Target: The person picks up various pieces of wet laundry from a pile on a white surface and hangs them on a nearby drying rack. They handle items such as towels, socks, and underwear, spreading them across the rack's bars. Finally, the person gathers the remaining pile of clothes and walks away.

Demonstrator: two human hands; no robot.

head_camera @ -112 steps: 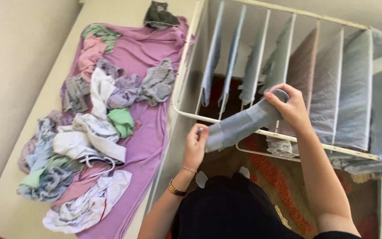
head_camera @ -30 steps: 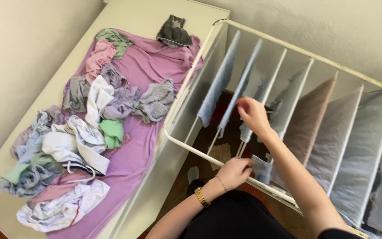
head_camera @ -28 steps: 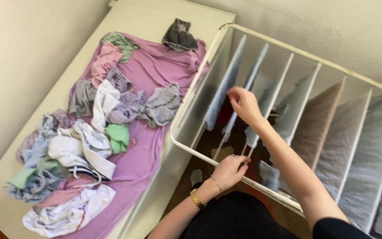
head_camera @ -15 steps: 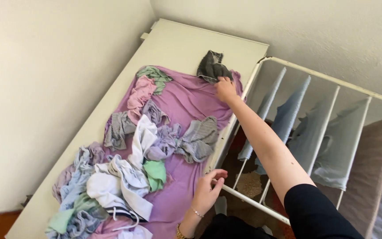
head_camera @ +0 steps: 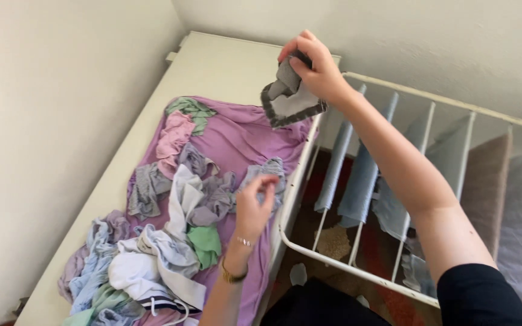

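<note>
My right hand (head_camera: 315,65) is raised and shut on a small grey cloth with a dark edge (head_camera: 290,101), which hangs in the air above the purple sheet (head_camera: 246,136). My left hand (head_camera: 254,205) is lifted with fingers apart and holds nothing; it hovers in front of a grey crumpled garment (head_camera: 271,169) on the sheet, next to the white drying rack's corner (head_camera: 285,235). A gold watch and a thin bracelet sit on my left wrist.
A pile of mixed laundry (head_camera: 152,241) in white, green, pink and grey lies on the purple sheet over a cream surface (head_camera: 212,66). Grey and brown cloths (head_camera: 357,181) hang over the rack's bars. A patterned red rug (head_camera: 382,253) shows below the rack.
My right hand has lifted the grey cloth off the far end of the sheet into the air. My left hand left the rack's rail and rose over the sheet.
</note>
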